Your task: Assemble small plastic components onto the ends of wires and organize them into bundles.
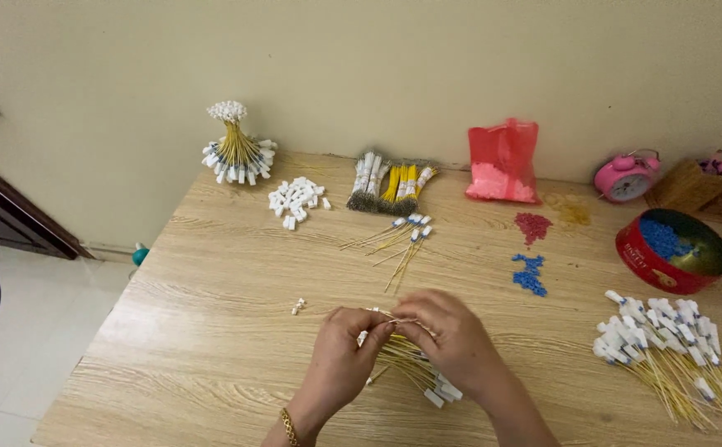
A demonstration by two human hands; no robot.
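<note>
Flanking yellow wires (415, 368): red bag (503, 161), red tin (671, 252).

Colours I see on the table

Light wood-grain table (212, 273), yellow wires (406, 364) with white tips, red tin (655, 266) of blue beads (663, 238), pink clock (624, 178), red bag (503, 161).

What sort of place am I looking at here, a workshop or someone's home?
Most likely a home set up for small assembly piecework. A wooden table against a plain wall holds bundled yellow wires with white connectors, a pink alarm clock and a red tin of blue beads.
</note>
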